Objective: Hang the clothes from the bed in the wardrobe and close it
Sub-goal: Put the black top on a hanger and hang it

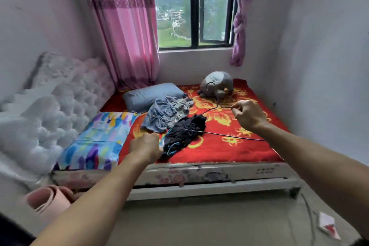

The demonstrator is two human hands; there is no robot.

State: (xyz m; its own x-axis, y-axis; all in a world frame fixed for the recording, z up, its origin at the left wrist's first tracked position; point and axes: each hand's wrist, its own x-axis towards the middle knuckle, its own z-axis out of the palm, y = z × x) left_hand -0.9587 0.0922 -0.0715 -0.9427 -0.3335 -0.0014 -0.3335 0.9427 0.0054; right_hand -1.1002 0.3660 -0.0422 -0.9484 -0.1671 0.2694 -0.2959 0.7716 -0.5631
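Your right hand pinches the wire hanger by its right shoulder, off to the right of the blue pillow. The hanger's long bar runs left-right, left end tucked into the dark garment lying on the bed just this side of that pillow. Your left hand is nearer the cloth, fingers curled on its near-left edge, so I'd tug it rightward along the bar.

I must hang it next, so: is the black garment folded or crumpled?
Crumpled. The black garment lies bunched on the bed; the left hand grips its edge, the right hand pinches the hanger.
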